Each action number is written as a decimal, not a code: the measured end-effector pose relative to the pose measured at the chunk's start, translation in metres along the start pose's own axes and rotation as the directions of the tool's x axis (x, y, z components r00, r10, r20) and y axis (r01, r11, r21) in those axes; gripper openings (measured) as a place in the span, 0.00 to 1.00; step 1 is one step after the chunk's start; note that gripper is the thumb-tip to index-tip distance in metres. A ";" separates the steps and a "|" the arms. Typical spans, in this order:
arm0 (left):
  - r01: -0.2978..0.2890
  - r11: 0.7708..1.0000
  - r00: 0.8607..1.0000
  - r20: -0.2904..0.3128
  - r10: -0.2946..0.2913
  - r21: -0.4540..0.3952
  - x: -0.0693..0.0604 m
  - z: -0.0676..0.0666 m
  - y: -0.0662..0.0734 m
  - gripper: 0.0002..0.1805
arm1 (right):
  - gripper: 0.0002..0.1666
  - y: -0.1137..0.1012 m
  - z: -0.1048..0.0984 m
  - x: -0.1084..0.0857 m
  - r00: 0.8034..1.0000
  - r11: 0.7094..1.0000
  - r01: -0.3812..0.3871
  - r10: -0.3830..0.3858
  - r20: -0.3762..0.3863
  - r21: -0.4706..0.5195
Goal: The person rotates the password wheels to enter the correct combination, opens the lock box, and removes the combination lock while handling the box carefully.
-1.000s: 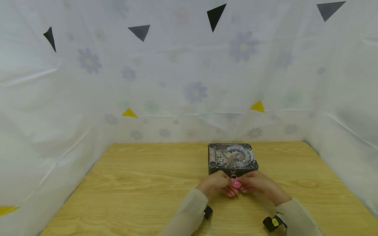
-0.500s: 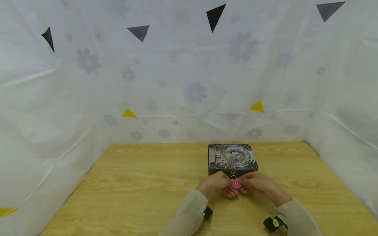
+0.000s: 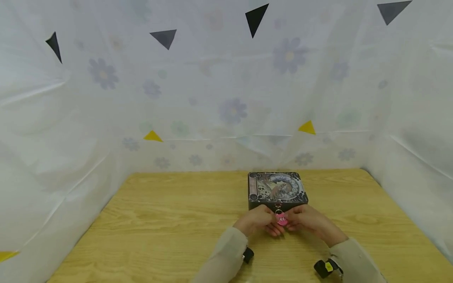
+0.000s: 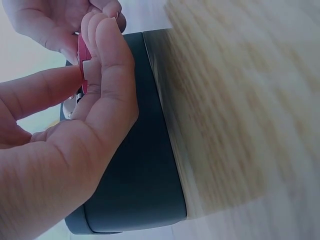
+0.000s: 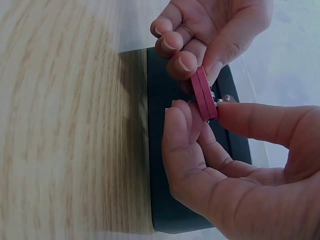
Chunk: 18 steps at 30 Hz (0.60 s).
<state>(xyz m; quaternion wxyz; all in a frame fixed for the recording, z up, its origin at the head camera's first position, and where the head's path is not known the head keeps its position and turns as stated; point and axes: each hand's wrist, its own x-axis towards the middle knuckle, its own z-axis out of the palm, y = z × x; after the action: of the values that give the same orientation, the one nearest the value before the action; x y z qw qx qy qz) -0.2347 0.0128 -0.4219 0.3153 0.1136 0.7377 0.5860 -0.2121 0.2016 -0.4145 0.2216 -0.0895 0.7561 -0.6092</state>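
A dark rectangular box (image 3: 262, 204) with a patterned lid stands toward the back right of the table. From the metal clasp (image 3: 278, 206) on its front hangs a small pink combination padlock (image 3: 282, 219), its dials partly showing in the right wrist view. My left hand (image 3: 257, 220) pinches the padlock's left side between thumb and fingers. On the other side my right hand (image 3: 313, 221) pinches it too, thumb on the dial face and fingers behind. In the right wrist view, the padlock (image 5: 202, 95) is seen edge-on between both hands. The shackle is partly hidden in the left wrist view.
The wood-grain table (image 3: 170, 220) spreads out around the box. White flower-printed sheeting (image 3: 212, 78) with black, grey and yellow triangles rises at the back and sides. A black wrist strap (image 3: 323, 269) sits by the right sleeve.
Both hands stay on the padlock with almost no visible motion. The head view has shifted slightly, so the scene sits a little further left in it.
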 end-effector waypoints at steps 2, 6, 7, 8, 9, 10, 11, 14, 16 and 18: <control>0.005 1.000 1.000 0.001 -0.005 0.002 -0.001 0.000 0.001 0.13 | 0.18 0.000 0.000 0.001 1.000 1.000 0.002 -0.002 -0.001 -0.010; 0.007 1.000 1.000 -0.004 -0.007 0.005 -0.003 0.000 0.003 0.13 | 0.18 0.000 0.000 0.001 1.000 1.000 0.020 -0.020 0.013 -0.019; 0.008 1.000 1.000 -0.005 -0.008 0.005 -0.003 0.000 0.003 0.13 | 0.18 0.000 0.000 0.001 1.000 0.999 0.025 -0.025 0.017 -0.021; 0.008 1.000 1.000 -0.004 -0.008 0.005 -0.003 0.000 0.003 0.13 | 0.18 0.000 -0.001 0.001 0.999 0.999 0.027 -0.027 0.018 -0.022; 0.008 1.000 1.000 -0.004 -0.008 0.004 -0.003 0.000 0.002 0.13 | 0.18 0.000 -0.001 0.001 0.999 0.999 0.030 -0.029 0.021 -0.024; 0.009 1.000 1.000 -0.003 -0.009 0.003 -0.003 0.000 0.002 0.13 | 0.19 0.000 -0.001 0.000 0.999 0.999 0.027 -0.026 0.020 -0.023; 0.008 1.000 1.000 -0.002 -0.008 0.001 -0.003 0.000 0.002 0.13 | 0.19 0.000 -0.001 0.000 1.000 0.999 0.026 -0.026 0.017 -0.025; 0.006 1.000 1.000 0.002 -0.006 0.001 -0.002 0.000 0.001 0.13 | 0.21 -0.001 0.000 0.000 1.000 1.000 0.014 -0.014 -0.004 -0.027; 0.007 1.000 1.000 0.003 -0.007 0.004 -0.002 0.000 0.001 0.13 | 0.22 -0.001 0.001 0.000 1.000 1.000 0.007 -0.008 -0.019 -0.030; 0.009 1.000 1.000 0.003 -0.010 0.007 -0.001 0.000 0.001 0.13 | 0.22 -0.001 0.001 0.001 0.999 0.999 0.004 -0.005 -0.033 -0.038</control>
<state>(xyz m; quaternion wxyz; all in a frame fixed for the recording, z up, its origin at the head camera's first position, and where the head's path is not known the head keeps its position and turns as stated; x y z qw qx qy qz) -0.2341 0.0122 -0.4202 0.3188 0.1120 0.7397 0.5819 -0.2121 0.1999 -0.4142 0.2060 -0.0855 0.7708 -0.5967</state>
